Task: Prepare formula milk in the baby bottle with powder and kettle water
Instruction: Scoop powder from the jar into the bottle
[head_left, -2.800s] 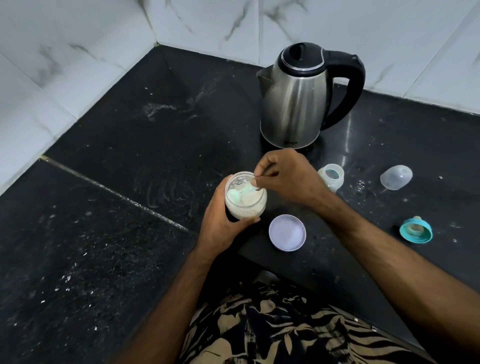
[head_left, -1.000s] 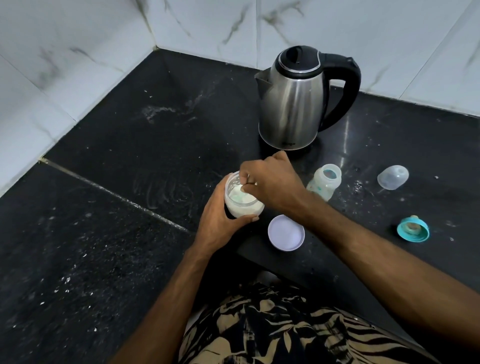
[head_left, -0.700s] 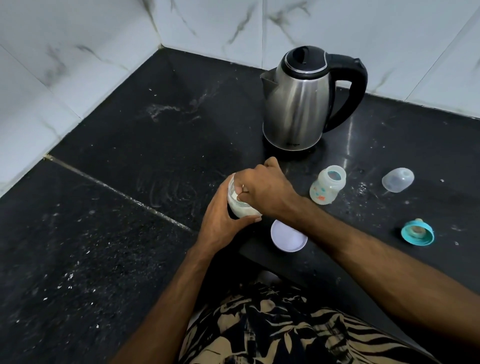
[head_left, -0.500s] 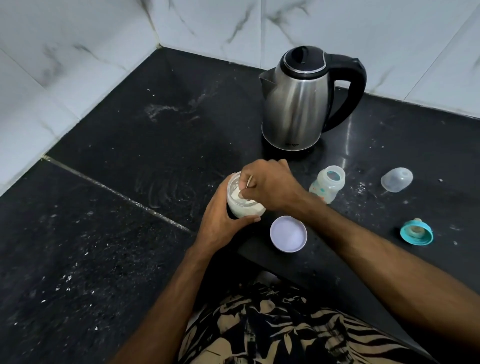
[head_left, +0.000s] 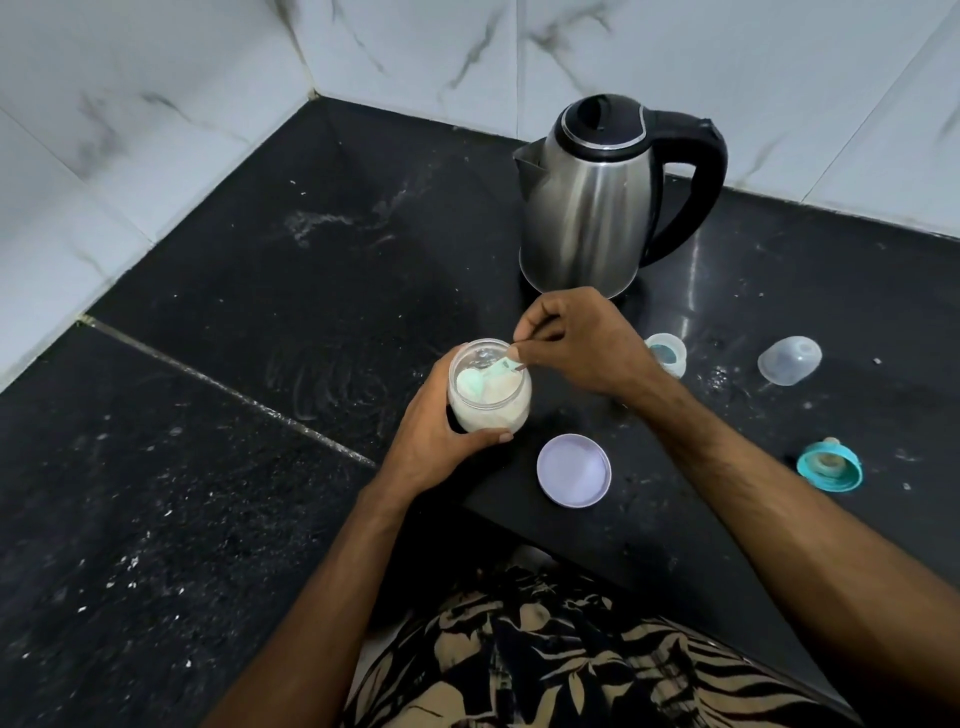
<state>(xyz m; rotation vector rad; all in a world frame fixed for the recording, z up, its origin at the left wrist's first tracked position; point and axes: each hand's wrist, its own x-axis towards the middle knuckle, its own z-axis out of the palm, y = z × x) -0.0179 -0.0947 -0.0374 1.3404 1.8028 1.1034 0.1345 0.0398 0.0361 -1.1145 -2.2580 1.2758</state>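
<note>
My left hand (head_left: 431, 441) grips a clear jar of white formula powder (head_left: 489, 402) from its left side, holding it at the counter's front edge. My right hand (head_left: 576, 343) pinches the handle of a pale green scoop (head_left: 480, 382), whose bowl lies on the powder inside the jar. The open baby bottle (head_left: 667, 353) stands just right of my right wrist, partly hidden by it. A steel kettle (head_left: 589, 208) with a black lid and handle stands behind my hands.
The jar's lilac lid (head_left: 574, 470) lies flat near the black counter's (head_left: 311, 260) front edge. A clear bottle cap (head_left: 789, 360) and a teal ring with its teat (head_left: 829, 464) lie to the right. White marble-tiled walls close the corner behind.
My right hand has lifted back out of the jar mouth, so the scoop shows on the powder again. The left hand has kept the jar in place.
</note>
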